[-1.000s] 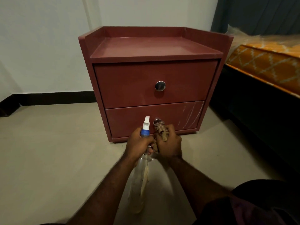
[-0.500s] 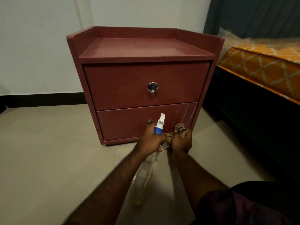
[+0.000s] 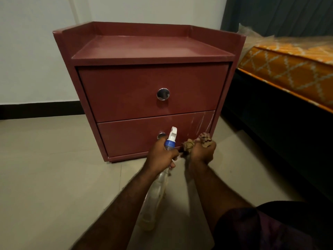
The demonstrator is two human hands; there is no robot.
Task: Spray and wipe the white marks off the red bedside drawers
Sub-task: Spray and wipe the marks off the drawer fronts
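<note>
**Bottle and cloth held low in front of the red drawers**

Head view: The drawers (image 3: 144, 91) stand on a pale tiled floor (image 3: 45, 168) against a white wall (image 3: 32, 51) with a dark skirting strip (image 3: 39, 110). A bed with an orange patterned mattress (image 3: 288, 69) stands just beside their right side, and a dark curtain (image 3: 279, 15) hangs behind it. The top drawer has a round metal knob (image 3: 163, 94). The white marks (image 3: 201, 121) streak the right end of the lower drawer front.

The left hand (image 3: 160, 156) has its fingers wrapped round the neck of a clear spray bottle (image 3: 155, 195). The bottle's white nozzle rises in front of the lower drawer and partly hides the lower knob (image 3: 161, 135). The right hand (image 3: 202, 152), just beside the left, clenches a crumpled brownish cloth (image 3: 203, 139) near the drawers' lower right corner, below the marks.
</note>
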